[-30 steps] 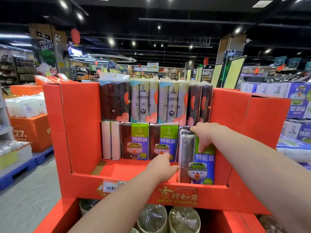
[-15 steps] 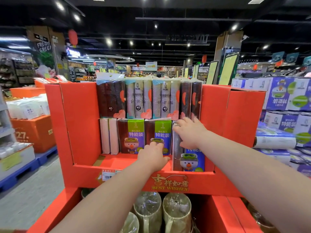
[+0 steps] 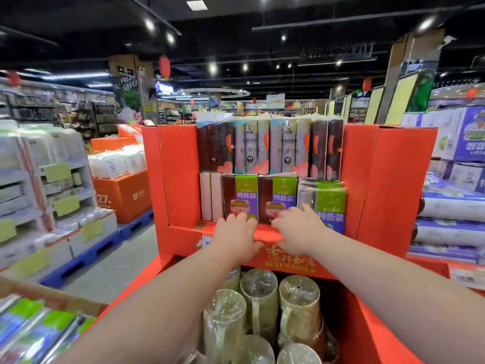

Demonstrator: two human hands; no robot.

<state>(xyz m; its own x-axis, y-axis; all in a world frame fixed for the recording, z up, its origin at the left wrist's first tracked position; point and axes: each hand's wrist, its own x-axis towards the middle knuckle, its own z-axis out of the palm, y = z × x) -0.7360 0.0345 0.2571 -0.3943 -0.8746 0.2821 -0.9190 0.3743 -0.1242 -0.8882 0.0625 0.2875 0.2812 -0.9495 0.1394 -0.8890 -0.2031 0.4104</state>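
A red cardboard display stand holds upright packs on its shelf. The lower row has three green-and-purple packs: left, middle and right. My left hand rests on the shelf's front lip, fingertips touching the foot of the left pack. My right hand lies beside it with spread fingers against the bottoms of the middle and right packs, thumb on the lip. Neither hand grips anything. An upper row of dark and grey roll packs stands behind.
Film-wrapped rolls fill the bin below the shelf. Stacked purple-and-white boxes stand to the right. On the left are shelves of white packs, an orange crate on a blue pallet and the aisle floor. More packs lie bottom left.
My right hand let go of the right pack's top and dropped to the shelf's front; that pack now stands in the row. My left hand shifted slightly left. The view pulled back.
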